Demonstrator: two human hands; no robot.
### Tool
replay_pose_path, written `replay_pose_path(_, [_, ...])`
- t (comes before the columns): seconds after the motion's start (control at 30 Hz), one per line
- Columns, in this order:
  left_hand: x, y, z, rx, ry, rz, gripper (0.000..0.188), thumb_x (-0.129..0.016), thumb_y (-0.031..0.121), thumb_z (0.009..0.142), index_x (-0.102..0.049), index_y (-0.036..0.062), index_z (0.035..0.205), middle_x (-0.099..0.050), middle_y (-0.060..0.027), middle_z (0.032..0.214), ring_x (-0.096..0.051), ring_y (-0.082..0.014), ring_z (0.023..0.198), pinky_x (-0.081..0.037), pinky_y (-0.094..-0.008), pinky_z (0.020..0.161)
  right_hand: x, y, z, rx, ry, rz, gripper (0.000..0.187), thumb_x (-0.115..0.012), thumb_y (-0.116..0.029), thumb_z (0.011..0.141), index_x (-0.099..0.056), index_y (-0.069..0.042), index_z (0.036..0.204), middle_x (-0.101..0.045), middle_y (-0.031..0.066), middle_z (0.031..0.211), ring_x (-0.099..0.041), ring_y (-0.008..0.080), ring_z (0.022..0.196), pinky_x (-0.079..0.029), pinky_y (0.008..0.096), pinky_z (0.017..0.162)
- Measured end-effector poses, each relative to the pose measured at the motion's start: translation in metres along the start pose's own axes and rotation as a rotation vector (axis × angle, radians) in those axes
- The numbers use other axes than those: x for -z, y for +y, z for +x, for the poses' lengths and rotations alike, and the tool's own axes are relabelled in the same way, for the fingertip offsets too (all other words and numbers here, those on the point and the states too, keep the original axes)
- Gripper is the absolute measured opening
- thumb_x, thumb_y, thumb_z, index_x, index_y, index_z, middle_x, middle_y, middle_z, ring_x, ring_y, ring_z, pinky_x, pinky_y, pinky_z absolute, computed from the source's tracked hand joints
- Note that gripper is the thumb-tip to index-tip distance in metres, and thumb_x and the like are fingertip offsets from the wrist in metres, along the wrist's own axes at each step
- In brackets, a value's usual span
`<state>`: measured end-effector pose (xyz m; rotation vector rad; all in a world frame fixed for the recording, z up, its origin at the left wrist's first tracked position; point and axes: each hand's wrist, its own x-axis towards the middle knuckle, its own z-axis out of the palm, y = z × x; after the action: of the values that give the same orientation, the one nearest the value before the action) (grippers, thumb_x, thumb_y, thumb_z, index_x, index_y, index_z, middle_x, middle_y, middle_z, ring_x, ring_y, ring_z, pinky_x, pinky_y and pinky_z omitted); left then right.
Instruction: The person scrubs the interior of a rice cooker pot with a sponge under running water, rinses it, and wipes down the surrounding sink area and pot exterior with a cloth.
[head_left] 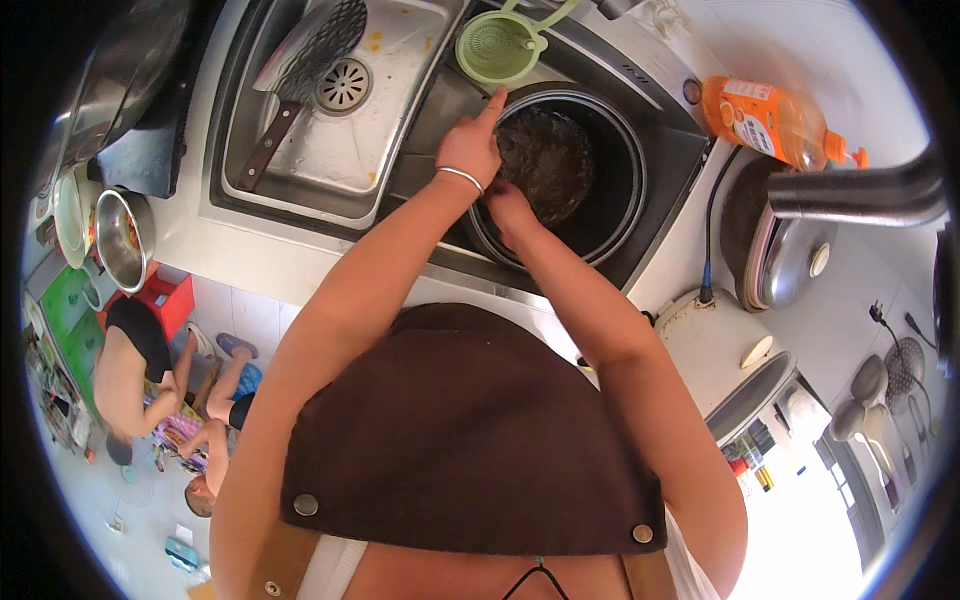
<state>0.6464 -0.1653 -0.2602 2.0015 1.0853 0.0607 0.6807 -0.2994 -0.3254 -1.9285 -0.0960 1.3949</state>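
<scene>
A round dark cooking pot [628,170] with brownish swirling water [555,165] in it stands in the right sink basin. My left hand [470,150], a bangle on its wrist, is at the pot's left rim. Its index finger stretches along the rim, while the other fingers bend over the edge and are partly hidden. Just below it, my right hand [510,212] reaches over the near left rim. Its fingers look curled, with the tips out of sight at the water. A green strainer [500,48] sits beyond the pot, close to my left fingertip.
In the left sink basin [330,165] lies a cleaver [270,145] by the drain. An orange bottle [765,120] and a metal lid [800,265] are at right. A white cooker [705,345] stands nearer. A steel bowl [122,240] is at left; people [135,370] sit beyond.
</scene>
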Motion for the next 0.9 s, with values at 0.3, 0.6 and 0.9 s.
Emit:
replay_pose_path(0.3, [0.004, -0.011, 0.01, -0.109, 0.101, -0.263, 0.052, -0.06, 0.008, 0.08, -0.048, 0.0229, 0.129, -0.06, -0.0208, 0.104, -0.058, -0.0372, 0.09, -0.047, -0.0386, 0.079, 0.064, 0.015, -0.081, 0.467, -0.164, -1.427, 0.015, -0.049, -0.018, 0.077, -0.063, -0.011, 0.079, -0.064, 0.0107, 0.088, -0.06, 0.0289, 0.084, -0.046, 0.0451, 0.078])
replay_pose_path(0.6, [0.004, 0.002, 0.005, -0.03, 0.078, -0.226, 0.054, -0.062, 0.008, 0.079, -0.049, 0.0266, 0.128, -0.061, -0.0219, 0.097, -0.058, -0.0376, 0.085, -0.047, -0.04, 0.076, -0.002, -0.016, -0.063, 0.201, -0.109, -0.471, 0.049, -0.033, -0.035, 0.095, -0.048, 0.003, 0.122, -0.051, 0.026, 0.121, -0.048, 0.0383, 0.114, -0.035, 0.0401, 0.097])
replay_pose_path(0.9, [0.002, -0.012, 0.018, -0.168, 0.106, -0.187, 0.056, -0.06, 0.009, 0.08, -0.045, 0.0261, 0.131, -0.06, -0.0214, 0.086, -0.056, -0.0391, 0.079, -0.046, -0.0443, 0.073, 0.165, -0.046, -0.061, 0.456, -0.382, -2.182, 0.047, -0.038, -0.035, 0.09, -0.052, -0.007, 0.124, -0.047, 0.0147, 0.131, -0.033, 0.0301, 0.13, -0.011, 0.0476, 0.11])
